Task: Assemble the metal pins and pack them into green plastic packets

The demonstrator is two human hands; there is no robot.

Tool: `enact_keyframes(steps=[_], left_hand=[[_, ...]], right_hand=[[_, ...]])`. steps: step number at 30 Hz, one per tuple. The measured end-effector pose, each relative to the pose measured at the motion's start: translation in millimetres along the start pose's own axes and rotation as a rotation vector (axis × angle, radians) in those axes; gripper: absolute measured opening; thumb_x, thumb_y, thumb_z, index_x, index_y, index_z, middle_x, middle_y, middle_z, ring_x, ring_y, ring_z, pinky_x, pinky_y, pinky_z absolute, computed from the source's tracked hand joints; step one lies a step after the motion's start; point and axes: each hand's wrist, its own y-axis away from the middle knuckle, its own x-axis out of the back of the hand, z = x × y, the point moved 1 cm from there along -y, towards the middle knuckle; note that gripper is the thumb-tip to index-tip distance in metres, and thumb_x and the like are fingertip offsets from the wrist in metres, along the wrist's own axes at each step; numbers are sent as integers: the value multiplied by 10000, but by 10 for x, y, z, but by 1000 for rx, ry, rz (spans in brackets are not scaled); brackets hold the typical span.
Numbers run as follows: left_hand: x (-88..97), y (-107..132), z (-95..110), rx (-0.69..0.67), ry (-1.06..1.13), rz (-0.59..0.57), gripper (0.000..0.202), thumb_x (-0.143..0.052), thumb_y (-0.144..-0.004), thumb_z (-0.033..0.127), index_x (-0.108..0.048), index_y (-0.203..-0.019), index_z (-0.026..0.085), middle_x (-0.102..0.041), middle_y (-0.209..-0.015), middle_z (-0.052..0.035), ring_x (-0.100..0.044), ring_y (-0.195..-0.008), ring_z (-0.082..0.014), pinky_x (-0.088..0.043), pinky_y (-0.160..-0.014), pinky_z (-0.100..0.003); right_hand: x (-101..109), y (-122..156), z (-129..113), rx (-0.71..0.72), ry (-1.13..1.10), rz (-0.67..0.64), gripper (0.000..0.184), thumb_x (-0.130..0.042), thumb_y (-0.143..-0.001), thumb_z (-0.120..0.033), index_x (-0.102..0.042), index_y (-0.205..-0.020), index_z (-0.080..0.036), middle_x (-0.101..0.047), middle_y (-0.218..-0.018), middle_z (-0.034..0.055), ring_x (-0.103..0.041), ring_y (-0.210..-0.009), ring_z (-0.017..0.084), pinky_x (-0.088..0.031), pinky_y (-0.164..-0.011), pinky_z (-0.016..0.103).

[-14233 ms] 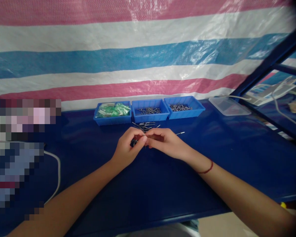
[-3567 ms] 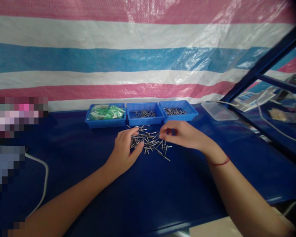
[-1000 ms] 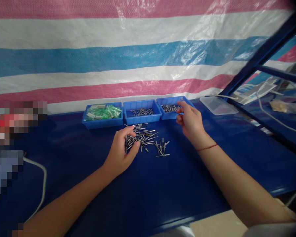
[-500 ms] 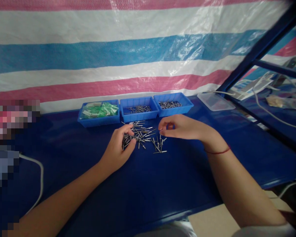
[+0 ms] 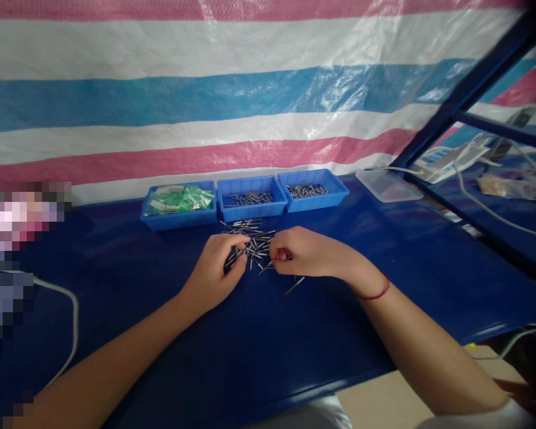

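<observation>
- left hand (image 5: 217,262): palm inward, fingers curved, thumb held apart from the forefinger with a gap between; set against the left edge of the pile, some pins showing inside the gap.
- right hand (image 5: 310,253): back turned up, fingers curled under and drawn toward the thumb, at the right edge of the pile; whether a pin is pinched in it, cannot tell.
- pile of metal pins (image 5: 258,243): slender, silver and dark, lying crosswise between the two hands and reaching a little beyond the left hand's fingertips.
- single pin (image 5: 295,285): on the near side of the right hand, slanted, just below its curled fingers.
- red cord (image 5: 377,295): around the right wrist.
- middle blue tray (image 5: 254,211): beyond both hands, behind the pile; a layer of pins inside.
- right-hand blue tray (image 5: 321,202): beyond the right hand; short metal pieces inside, heaped toward its left.
- left-hand blue tray (image 5: 181,223): beyond the left hand; contains green and clear plastic bags (image 5: 187,199).
- clear plastic lid (image 5: 388,186): flat, farther out and to the right of the right hand.
- white cable (image 5: 75,322): curved, well to the left of the left hand.
- dark blue tabletop (image 5: 232,357): beneath both hands.
- striped sheet (image 5: 205,101): hanging beyond the trays, in red, white and blue.
</observation>
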Motion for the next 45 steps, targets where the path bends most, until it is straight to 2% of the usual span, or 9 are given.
enact_keyframes(steps=[7, 18, 22, 26, 29, 33, 38, 42, 45], left_hand=[[5, -22, 25, -19, -8, -13, 169, -508, -884, 163, -591, -1028, 199, -645, -1000, -61, -567, -993, -205, -450, -892, -365], [-8, -33, 8, -30, -38, -69, 169, -495, -888, 188, -643, -967, 208, -628, -983, -68, -545, -994, -216, -440, -878, -381], [15, 17, 190, -150, -81, -71, 102, -563, -855, 242, -656, -831, 210, -638, -943, -61, -549, -937, -219, -413, -847, -383], [-102, 160, 555, -464, -65, -307, 229, -596, -871, 310, -631, -1093, 265, -673, -1067, -17, -558, -967, -202, -386, -830, -346], [-239, 234, 703, -442, -103, -400, 282, -563, -907, 295, -588, -1181, 236, -639, -1216, -9, -544, -1040, -201, -380, -828, -338], [-344, 282, 712, -394, -86, -476, 145, -556, -918, 319, -649, -994, 237, -678, -1058, 10, -548, -1020, -185, -377, -821, -327], [-326, 304, 664, -343, -125, -375, 139, -541, -927, 306, -627, -886, 206, -676, -902, -5, -590, -888, -175, -392, -751, -324], [-170, 147, 433, -1, 25, -145, 134, -480, -953, 240, -607, -969, 204, -671, -904, -17, -616, -830, -155, -453, -769, -307], [-65, 33, 211, 132, 161, 56, 103, -549, -909, 246, -624, -971, 213, -650, -917, -26, -616, -840, -160, -485, -759, -297]], right_hand=[[-44, -8, 49, -3, 4, -18, 121, -640, -729, -282, -643, -732, -162, -631, -713, 6, -541, -627, 122, -362, -592, 230], [-122, -65, -18, 64, 48, -15, 61, -578, -678, -123, -623, -676, -164, -627, -704, 14, -539, -642, 128, -355, -618, 242], [-95, -38, -17, 88, 71, 35, 56, -571, -713, -121, -600, -698, -167, -608, -731, 16, -523, -674, 128, -346, -636, 241], [-59, -22, 2, 19, 124, 135, 74, -533, -788, -149, -593, -746, -160, -601, -737, 30, -504, -668, 128, -333, -640, 246], [-63, -33, 14, 21, 150, 154, 109, -506, -826, -171, -591, -760, -156, -609, -757, 43, -512, -685, 132, -333, -650, 249], [-83, -53, 16, 44, 138, 181, 121, -493, -842, -173, -591, -773, -156, -602, -774, 40, -522, -703, 128, -337, -655, 246], [-78, -49, -33, 100, 16, 277, 144, -512, -850, -189, -596, -738, -151, -572, -709, 13, -487, -633, 102, -336, -619, 234], [-53, -16, -96, 78, -264, 355, 294, -456, -928, -348, -606, -779, -143, -556, -682, -1, -446, -576, 87, -334, -549, 215], [-77, -17, -124, 99, -337, 291, 315, -453, -934, -396, -619, -835, -148, -585, -722, 7, -480, -611, 97, -358, -567, 214]])
